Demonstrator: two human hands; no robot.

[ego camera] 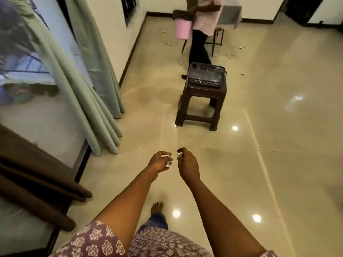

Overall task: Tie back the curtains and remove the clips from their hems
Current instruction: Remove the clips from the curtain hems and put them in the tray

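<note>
The green curtains hang gathered at the window, left. The left hand grips white clips; the right hand pinches another. Best carry them closed-fisted to the basket ahead.

Glossy tiled floor; matt green cloth curtains; brown plastic stool

Open tiled floor lies ahead of both hands. A brown stool carrying a dark basket stands farther on. Green curtains hang close on the left.
</note>
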